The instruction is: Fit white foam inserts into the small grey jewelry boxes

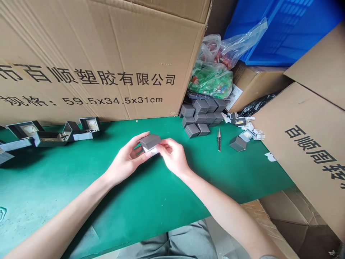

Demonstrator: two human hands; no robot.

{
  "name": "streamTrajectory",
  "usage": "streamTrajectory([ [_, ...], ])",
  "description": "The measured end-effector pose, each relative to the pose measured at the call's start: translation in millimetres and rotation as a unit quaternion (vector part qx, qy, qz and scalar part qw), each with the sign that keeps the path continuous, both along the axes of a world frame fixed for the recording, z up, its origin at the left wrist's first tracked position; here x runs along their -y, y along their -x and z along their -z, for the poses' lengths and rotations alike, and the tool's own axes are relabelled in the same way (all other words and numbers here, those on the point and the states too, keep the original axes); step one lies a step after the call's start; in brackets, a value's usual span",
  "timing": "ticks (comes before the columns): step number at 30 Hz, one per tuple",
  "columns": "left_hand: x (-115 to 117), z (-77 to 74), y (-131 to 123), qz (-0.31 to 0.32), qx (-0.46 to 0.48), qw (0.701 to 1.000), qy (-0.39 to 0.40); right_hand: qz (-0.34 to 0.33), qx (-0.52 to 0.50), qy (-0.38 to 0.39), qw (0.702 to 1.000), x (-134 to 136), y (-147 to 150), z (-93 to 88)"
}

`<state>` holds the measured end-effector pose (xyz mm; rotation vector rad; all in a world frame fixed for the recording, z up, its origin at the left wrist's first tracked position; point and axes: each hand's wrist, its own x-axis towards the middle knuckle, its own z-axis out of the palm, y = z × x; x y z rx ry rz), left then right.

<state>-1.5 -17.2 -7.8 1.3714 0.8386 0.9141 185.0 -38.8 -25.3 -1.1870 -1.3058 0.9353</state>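
Forearms [75,210] angle inward, left hand [125,158] and right hand [174,155] both pinching a grey box [150,141].

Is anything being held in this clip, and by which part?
Yes, a small gray box: the left hand holds its left side, thumb on the white lower front; the right hand's fingertips are at its right end.

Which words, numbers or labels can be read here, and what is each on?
"市百顺塑胶有限公司": large brown cardboard box at the back; first character partly cut off.
"规格: 59.5x34.5x31cm": same box, lower line.
"百顺周转": brown cardboard box at right, running to the picture's edge.
Too small to read: white rectangular paper label.
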Motion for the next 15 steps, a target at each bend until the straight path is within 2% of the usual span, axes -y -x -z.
streamTrajectory([
  [8,2.9,1.2,-3.0,-0.038,0.061,0.996,0.045,0.006,0.007,-0.056,0.998,-0.7,2.3,0.1],
  [12,2.9,0.1,-5.1,-0.060,0.081,0.992,0.072,0.019,0.066,-0.094,0.993,2.8,5.0,-3.4],
  [15,1.7,0.1,-5.8,-0.070,0.110,0.985,0.109,0.023,0.081,-0.094,0.992,4.0,5.2,-5.5],
])
